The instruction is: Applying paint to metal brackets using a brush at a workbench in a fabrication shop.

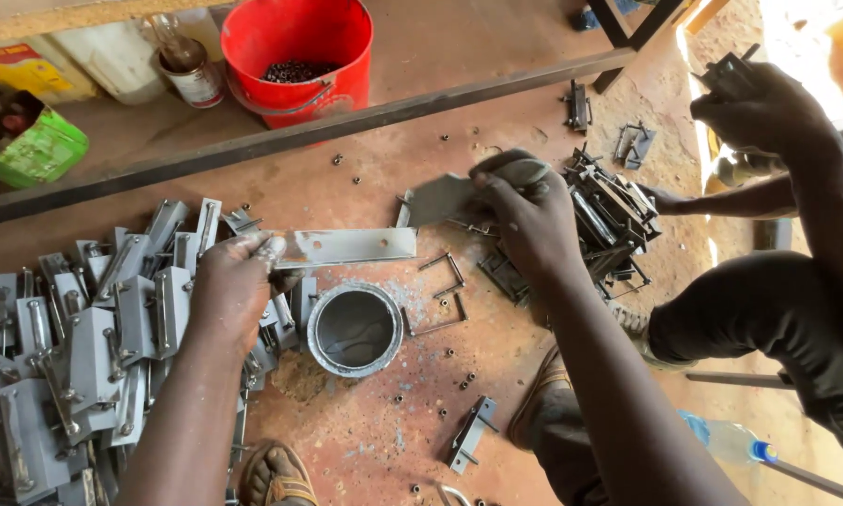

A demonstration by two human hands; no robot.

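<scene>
The left hand (237,281) is shut tight on one end of a flat metal strip (347,247), which sticks out sideways just above an open metal tin (354,329) on the red dirt floor (384,440). The right hand (525,217) grips a small grey rag or pad (445,199), held near the far end of the strip but not touching it. It looks like the strip is being wiped or coated with something.

A big pile of grey metal latches (75,347) lies to the left, and they look done. A smaller dark heap of metal parts (609,220) sits to the right, and bent rods (445,281) and little nuts are spread on the floor, so I think plenty of work is left.

Another person's hand (768,111) holds a dark part at the top right. A red bucket (295,56) stands behind a long steel bar (281,141).

What is inside the tin is hard to see. The bright light at the top right hides things there, and the latch pile is cut off at the left edge
</scene>
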